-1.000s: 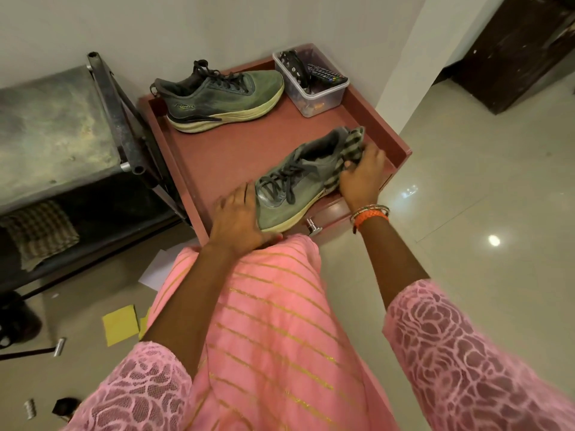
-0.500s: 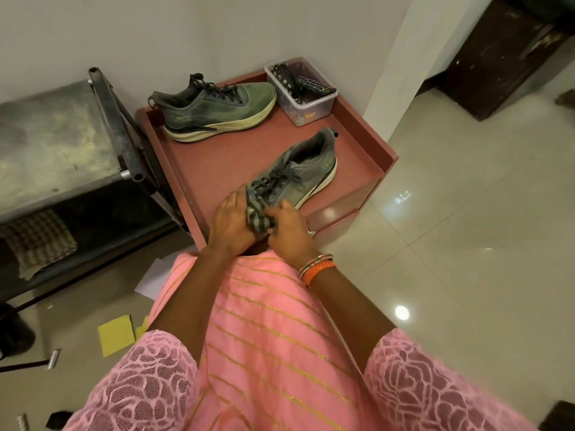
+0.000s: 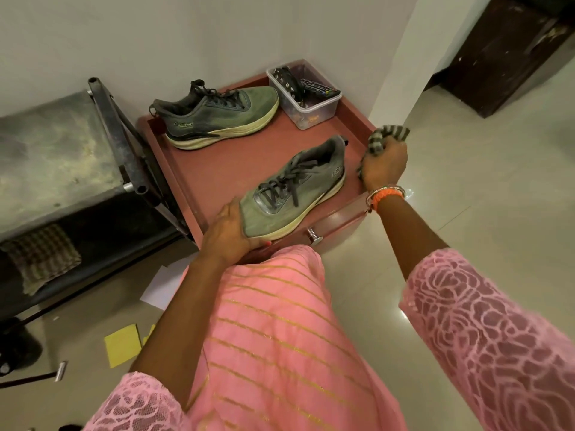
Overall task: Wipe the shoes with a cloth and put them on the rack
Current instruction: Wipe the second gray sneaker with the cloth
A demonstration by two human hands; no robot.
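Two grey-green sneakers with pale soles sit on a reddish-brown cabinet top (image 3: 224, 164). The near shoe (image 3: 298, 188) lies diagonally with its toe toward me, and my left hand (image 3: 231, 236) grips that toe at the cabinet's front edge. The far shoe (image 3: 217, 118) stands by the wall with its toe to the right. My right hand (image 3: 384, 163) is off the shoe, over the cabinet's right edge, with the striped cloth (image 3: 385, 136) bunched in its fist.
A clear plastic box (image 3: 306, 94) with a remote stands at the cabinet's back right corner. A dark metal rack (image 3: 59, 144) stands to the left, with a checked cloth (image 3: 40, 253) on its lower shelf. Papers and yellow notes (image 3: 123, 345) lie on the tiled floor.
My right hand wiped the cloth from the heel down to the toe, then swung off to the right of the cabinet. My left hand stayed on the shoe's toe.
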